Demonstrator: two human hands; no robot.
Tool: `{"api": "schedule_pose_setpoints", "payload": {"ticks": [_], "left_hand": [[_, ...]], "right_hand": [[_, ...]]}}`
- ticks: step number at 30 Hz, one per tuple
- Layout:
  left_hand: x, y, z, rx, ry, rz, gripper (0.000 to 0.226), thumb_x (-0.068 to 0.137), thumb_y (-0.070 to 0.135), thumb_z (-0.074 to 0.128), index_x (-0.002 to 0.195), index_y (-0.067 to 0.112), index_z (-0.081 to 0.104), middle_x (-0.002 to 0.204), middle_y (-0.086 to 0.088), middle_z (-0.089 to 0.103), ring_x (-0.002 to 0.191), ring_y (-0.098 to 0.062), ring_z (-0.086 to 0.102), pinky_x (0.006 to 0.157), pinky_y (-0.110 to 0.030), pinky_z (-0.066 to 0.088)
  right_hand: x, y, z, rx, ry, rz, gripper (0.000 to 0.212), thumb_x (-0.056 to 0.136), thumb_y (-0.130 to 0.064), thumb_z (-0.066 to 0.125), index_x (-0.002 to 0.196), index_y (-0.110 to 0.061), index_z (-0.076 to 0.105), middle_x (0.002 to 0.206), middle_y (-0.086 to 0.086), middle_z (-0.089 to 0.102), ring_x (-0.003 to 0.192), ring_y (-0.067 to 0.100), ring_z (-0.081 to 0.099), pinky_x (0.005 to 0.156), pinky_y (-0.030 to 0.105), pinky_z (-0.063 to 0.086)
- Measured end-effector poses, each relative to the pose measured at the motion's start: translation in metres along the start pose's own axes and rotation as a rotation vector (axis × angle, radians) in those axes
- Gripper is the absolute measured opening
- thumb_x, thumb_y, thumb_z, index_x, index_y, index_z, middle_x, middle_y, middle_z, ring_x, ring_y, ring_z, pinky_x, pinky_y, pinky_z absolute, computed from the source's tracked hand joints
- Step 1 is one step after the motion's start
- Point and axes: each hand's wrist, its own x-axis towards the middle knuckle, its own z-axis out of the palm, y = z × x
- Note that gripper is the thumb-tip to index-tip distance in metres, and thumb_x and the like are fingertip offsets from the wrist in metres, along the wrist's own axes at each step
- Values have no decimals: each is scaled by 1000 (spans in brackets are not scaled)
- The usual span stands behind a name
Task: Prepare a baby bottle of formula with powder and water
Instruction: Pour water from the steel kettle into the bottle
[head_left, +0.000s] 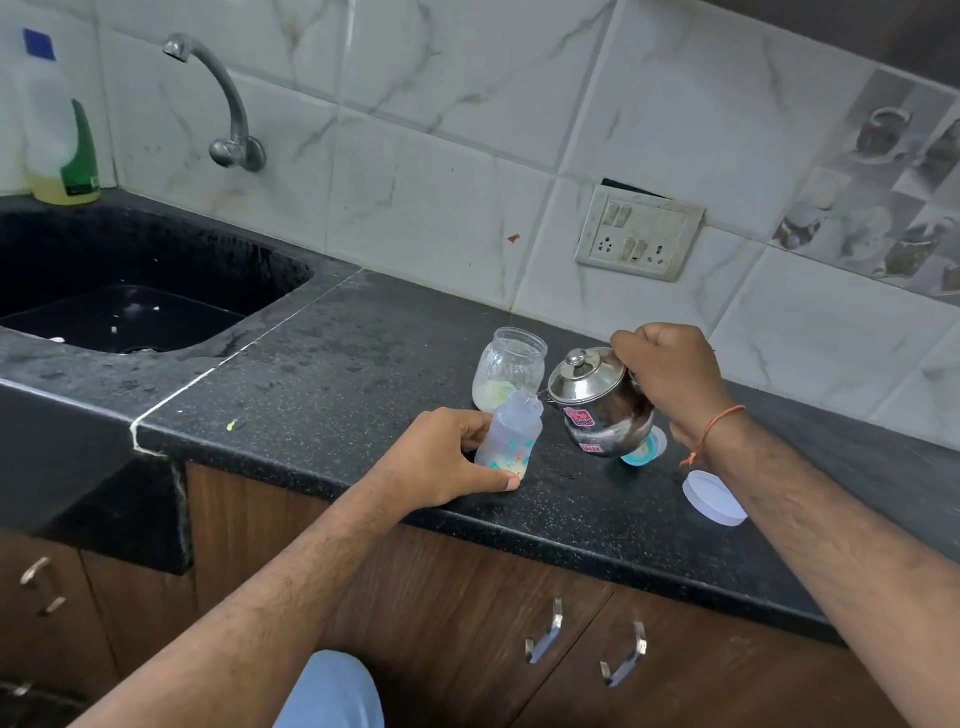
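A clear baby bottle (508, 437) with coloured prints stands uncapped on the black counter (332, 364), tilted slightly. My left hand (441, 457) grips its lower part from the left. My right hand (662, 371) holds the handle of a small steel kettle (597, 402), tipped so its spout meets the bottle's mouth. Behind the bottle stands an open glass jar (511, 366) with a little pale powder at the bottom. The bottle's teal cap and teat (644, 449) lie partly hidden under the kettle.
A white jar lid (712, 499) lies near the counter's front edge on the right. A black sink (124, 291) with a wall tap (223, 98) is at the left, a soap bottle (65, 135) behind it. A switch socket (639, 234) is on the tiled wall.
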Motion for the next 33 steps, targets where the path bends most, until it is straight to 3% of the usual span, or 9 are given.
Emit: {"api": "schedule_pose_setpoints", "payload": {"ticks": [4, 15, 20, 24, 28, 33], "left_hand": [[1, 0, 0, 12, 0, 2, 56, 76, 36, 101, 127, 34, 79, 113, 25, 81, 101, 17, 72, 92, -6, 55], [0, 0, 0, -4, 7, -9, 56, 75, 35, 101, 127, 32, 79, 110, 26, 81, 100, 16, 73, 91, -6, 54], [0, 0, 0, 10, 5, -7, 59, 75, 36, 101, 129, 33, 78, 113, 24, 81, 101, 15, 73, 90, -6, 55], [0, 2, 0, 7, 3, -7, 56, 76, 36, 100, 128, 34, 79, 111, 26, 81, 101, 15, 73, 93, -9, 55], [0, 2, 0, 8, 0, -13, 56, 76, 35, 100, 127, 34, 78, 106, 29, 79, 100, 17, 72, 90, -3, 52], [0, 2, 0, 10, 8, -9, 57, 75, 36, 101, 128, 34, 79, 112, 26, 80, 102, 14, 73, 97, -11, 56]], "right_hand": [[2, -4, 0, -29, -6, -15, 34, 92, -24, 66, 67, 0, 68, 58, 3, 54, 60, 16, 47, 61, 30, 39], [4, -7, -1, -54, -20, -43, 33, 89, -23, 67, 73, 5, 69, 60, 4, 54, 60, 16, 46, 60, 29, 39], [4, -9, -2, -59, -36, -42, 33, 90, -21, 67, 60, -7, 64, 54, 0, 50, 57, 15, 45, 60, 28, 39], [5, -11, -2, -57, -50, -48, 33, 89, -22, 68, 67, 2, 66, 60, 5, 56, 60, 16, 48, 63, 31, 41], [6, -14, -2, -71, -64, -63, 35, 89, -21, 69, 57, -9, 60, 56, 2, 51, 59, 16, 45, 62, 31, 39], [5, -18, -3, -84, -75, -70, 39, 90, -20, 69, 53, -15, 57, 52, 0, 48, 57, 16, 44, 61, 30, 39]]}}
